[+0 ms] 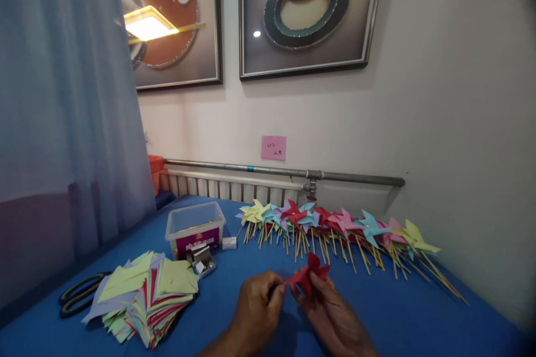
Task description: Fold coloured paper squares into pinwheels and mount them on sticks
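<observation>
A red paper pinwheel (307,279) is held up between my two hands, over the blue cloth. My right hand (335,312) cups it from the right, with thumb and fingers closed on the folded paper. On the other side, my left hand (259,301) is closed in a pinch at the pinwheel's left tip. I see no stick on this pinwheel; its underside is hidden by my fingers. Beyond my hands lies a long row of finished-looking pinwheels (345,223) on thin wooden sticks, in red, pink, blue, yellow and purple.
To the left sits a stack of cut coloured paper (167,290), with black-handled scissors (81,294) beside it. Behind stand a clear plastic tub (195,215), a small open box (203,259) and a little white box (229,243). A metal pipe (355,177) runs along the wall.
</observation>
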`<state>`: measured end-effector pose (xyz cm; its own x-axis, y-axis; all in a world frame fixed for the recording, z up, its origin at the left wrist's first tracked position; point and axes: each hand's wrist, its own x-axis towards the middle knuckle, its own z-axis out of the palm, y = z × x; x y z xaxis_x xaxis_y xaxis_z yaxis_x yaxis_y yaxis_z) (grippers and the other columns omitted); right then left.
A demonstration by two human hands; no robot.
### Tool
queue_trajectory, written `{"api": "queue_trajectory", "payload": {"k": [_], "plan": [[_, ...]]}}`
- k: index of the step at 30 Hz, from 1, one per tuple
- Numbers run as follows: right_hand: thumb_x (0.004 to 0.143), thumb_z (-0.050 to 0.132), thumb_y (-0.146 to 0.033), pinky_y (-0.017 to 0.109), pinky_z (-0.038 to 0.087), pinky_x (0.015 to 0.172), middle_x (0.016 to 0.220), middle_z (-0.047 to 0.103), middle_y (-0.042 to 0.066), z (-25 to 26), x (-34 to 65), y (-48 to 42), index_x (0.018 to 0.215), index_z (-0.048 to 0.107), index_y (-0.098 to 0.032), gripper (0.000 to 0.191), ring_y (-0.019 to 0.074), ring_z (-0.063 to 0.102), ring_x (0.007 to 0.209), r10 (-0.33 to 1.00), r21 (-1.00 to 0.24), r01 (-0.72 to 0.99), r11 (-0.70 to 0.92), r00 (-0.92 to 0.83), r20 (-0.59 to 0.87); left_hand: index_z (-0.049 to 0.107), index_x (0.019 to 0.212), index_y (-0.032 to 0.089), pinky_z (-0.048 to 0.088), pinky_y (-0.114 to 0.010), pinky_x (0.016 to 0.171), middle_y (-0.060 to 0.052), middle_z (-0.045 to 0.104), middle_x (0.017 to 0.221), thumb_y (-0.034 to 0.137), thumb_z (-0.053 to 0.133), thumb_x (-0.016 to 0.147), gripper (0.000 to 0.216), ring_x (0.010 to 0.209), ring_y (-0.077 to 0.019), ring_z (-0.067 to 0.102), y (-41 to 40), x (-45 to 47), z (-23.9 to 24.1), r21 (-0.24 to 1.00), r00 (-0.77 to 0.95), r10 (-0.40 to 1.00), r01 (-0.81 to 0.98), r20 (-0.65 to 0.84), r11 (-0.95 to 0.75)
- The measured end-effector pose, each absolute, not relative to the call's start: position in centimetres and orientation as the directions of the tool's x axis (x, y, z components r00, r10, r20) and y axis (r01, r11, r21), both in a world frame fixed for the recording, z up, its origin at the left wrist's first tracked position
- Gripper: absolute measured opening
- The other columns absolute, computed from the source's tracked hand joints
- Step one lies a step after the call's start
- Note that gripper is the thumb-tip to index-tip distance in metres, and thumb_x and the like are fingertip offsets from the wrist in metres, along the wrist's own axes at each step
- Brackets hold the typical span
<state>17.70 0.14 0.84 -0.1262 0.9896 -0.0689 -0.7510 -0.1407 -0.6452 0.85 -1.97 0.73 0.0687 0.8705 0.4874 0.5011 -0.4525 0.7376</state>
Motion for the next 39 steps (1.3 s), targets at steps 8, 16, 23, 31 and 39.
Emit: {"api": "queue_trajectory", "payload": {"k": [8, 16, 23, 31, 39], "plan": [[0.058, 0.099, -0.028, 0.04, 0.06, 0.083, 0.089, 0.078, -0.002, 1.3, 18.2, -0.3, 0.088, 0.076, -0.025, 0.038, 0.019, 0.072, 0.084, 0.985, -0.612, -0.772, -0.168, -0.159, -0.07, 0.069, 0.084, 0.021, 0.039, -0.027, 0.068, -0.004, 0.067, 0.076, 0.019, 0.048, 0.094, 0.023, 0.072, -0.0169, 0.061, -2.0, 0.2, 1.0, 0.64, 0.049, 0.777, 0.536, 0.628, -0.551], [0.06, 0.098, -0.027, 0.038, 0.06, 0.084, 0.087, 0.077, -0.004, 0.8, 17.9, 0.1, 0.084, 0.074, -0.025, 0.034, 0.0177, 0.071, 0.083, 0.99, -0.651, -0.747, -0.132, -0.13, -0.052, 0.069, 0.08, 0.022, 0.039, -0.026, 0.064, -0.003, 0.067, 0.07, 0.018, 0.048, 0.093, 0.025, 0.066, -0.0164, 0.061, -2.3, 0.8, 0.6, 0.622, 0.116, 0.786, 0.547, 0.607, -0.56], [0.058, 0.099, -0.026, 0.035, 0.062, 0.078, 0.083, 0.076, -0.003, 0.2, 17.2, 0.6, 0.083, 0.072, -0.024, 0.036, 0.0162, 0.07, 0.076, 0.995, -0.65, -0.754, -0.095, -0.065, -0.07, 0.063, 0.074, 0.022, 0.032, -0.027, 0.06, -0.001, 0.063, 0.064, 0.017, 0.047, 0.092, 0.024, 0.058, -0.0149, 0.056, -2.2, 0.9, 0.2, 0.635, 0.191, 0.834, 0.568, 0.518, -0.524], [0.052, 0.101, -0.026, 0.031, 0.063, 0.074, 0.081, 0.075, -0.004, -0.2, 17.1, 0.9, 0.081, 0.071, -0.022, 0.042, 0.0142, 0.069, 0.075, 0.994, -0.65, -0.754, -0.088, -0.02, -0.11, 0.065, 0.078, 0.021, 0.03, -0.028, 0.059, -0.001, 0.062, 0.062, 0.02, 0.048, 0.092, 0.022, 0.057, -0.0149, 0.053, -1.7, 0.8, -0.2, 0.672, 0.166, 0.872, 0.576, 0.461, -0.465], [0.049, 0.102, -0.025, 0.03, 0.063, 0.073, 0.079, 0.075, -0.003, -0.8, 17.2, 1.2, 0.076, 0.07, -0.022, 0.041, 0.015, 0.069, 0.076, 0.992, -0.662, -0.744, -0.094, -0.012, -0.128, 0.071, 0.084, 0.019, 0.03, -0.028, 0.061, -0.001, 0.064, 0.064, 0.019, 0.047, 0.091, 0.024, 0.059, -0.0143, 0.053, -1.8, 0.7, 0.2, 0.705, 0.161, 0.9, 0.571, 0.406, -0.421]]}}
